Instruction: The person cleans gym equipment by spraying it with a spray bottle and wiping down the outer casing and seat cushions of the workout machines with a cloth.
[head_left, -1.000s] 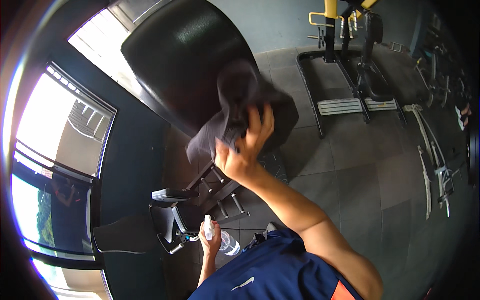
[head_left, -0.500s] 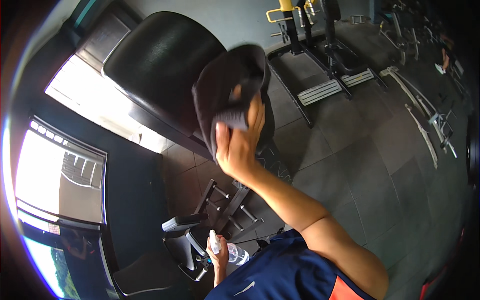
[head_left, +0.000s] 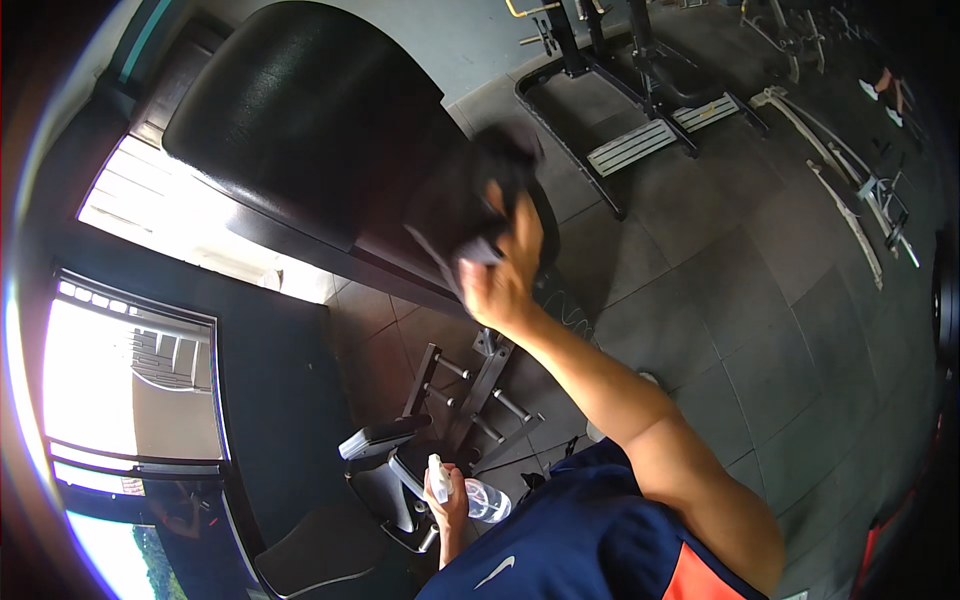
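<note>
My right hand [head_left: 508, 275] is stretched out ahead, its fingers closed on a dark cloth [head_left: 445, 215]. Motion blurs both, and the cloth lies against or just above the near end of a large black padded gym bench [head_left: 300, 120]; contact cannot be made out. Low in the view, close to my body, my left hand [head_left: 450, 512] is wrapped round the neck of a clear spray bottle [head_left: 488, 502] with a white trigger head. The bottle is tilted, its base toward my dark blue shirt.
Below the bench stands a metal rack with pegs [head_left: 465, 400], near a grey pad [head_left: 380, 437]. Windows [head_left: 135, 370] line the left wall. A black-framed exercise machine with ribbed footplates [head_left: 632, 148] is at the far right, beside bars [head_left: 850, 190] on the tiled floor. Another person's legs [head_left: 885, 85] show beyond.
My right hand and the cloth have moved slightly right and down in the view, and the cloth looks more bunched. The bench shows farther left and higher. The left hand keeps its hold.
</note>
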